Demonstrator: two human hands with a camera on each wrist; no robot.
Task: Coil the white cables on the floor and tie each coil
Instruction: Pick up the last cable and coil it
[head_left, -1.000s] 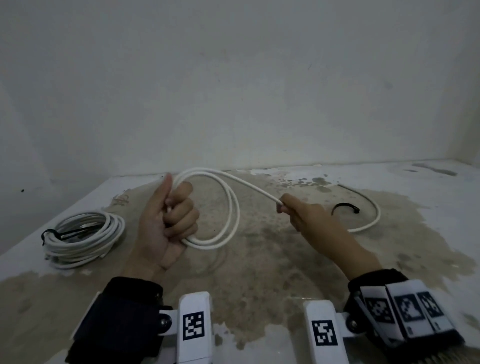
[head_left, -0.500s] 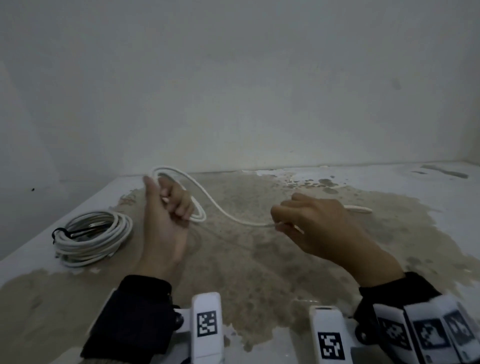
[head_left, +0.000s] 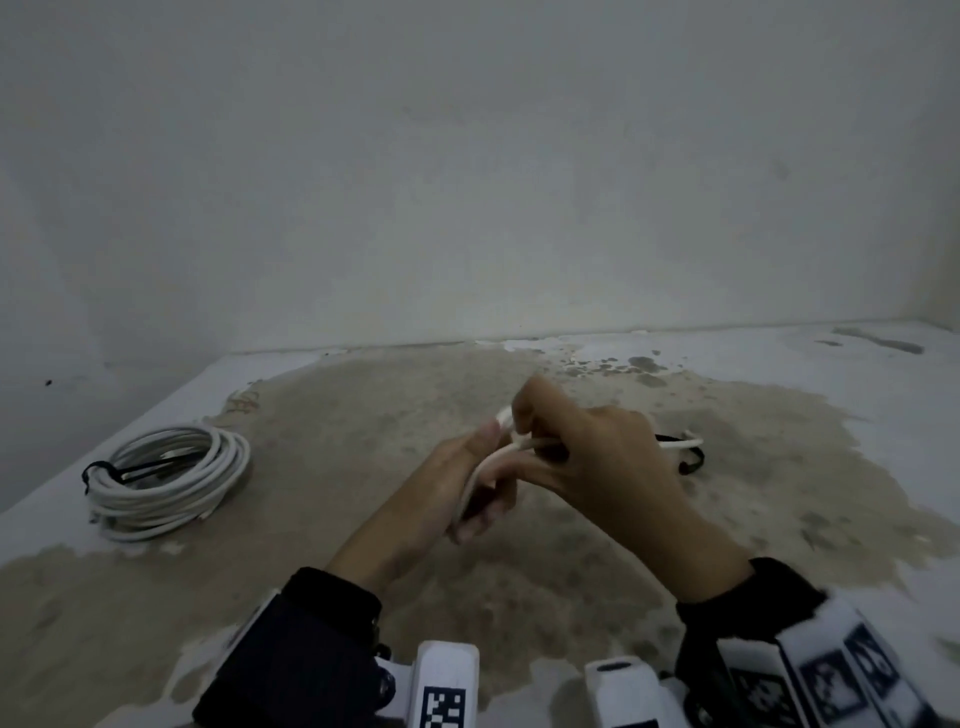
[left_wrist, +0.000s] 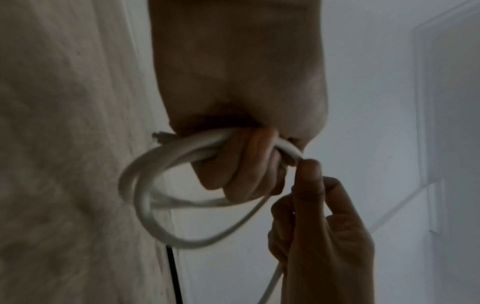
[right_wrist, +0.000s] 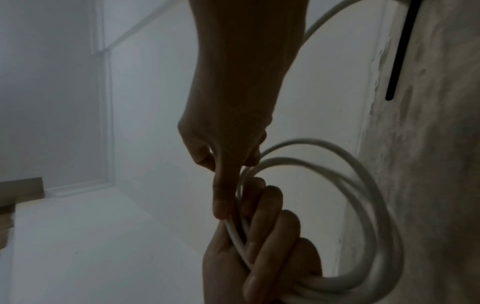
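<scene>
A pale wall (head_left: 467, 182) fills the upper half of the head view, meeting a floor (head_left: 322, 571) whose white coating has worn away to a broad brownish patch. On the white part of the floor at the left lies a finished coil of white cable (head_left: 166, 483), several turns stacked together and bound on its left side by a black tie (head_left: 101, 470). Well apart from it, in the middle of the scene, two hands meet above the worn patch. The left hand (head_left: 452, 493), coming from a dark sleeve (head_left: 291, 654), has its fingers curled into a fist around a small bundle of white cable loops (left_wrist: 161, 195); the left wrist view shows about two or three loops hanging out of the fist, and the right wrist view shows the same loops bulging out beside the curled fingers. The right hand (head_left: 597, 457) touches the left from the right, its thumb and fingers pinching the white cable (right_wrist: 241, 232) right at the left fist. From behind the right hand the cable's loose tail (head_left: 680, 444) runs a short way to the right along the floor. Just beside that tail lies a second black tie (head_left: 693, 462), curved and loose on the floor.
</scene>
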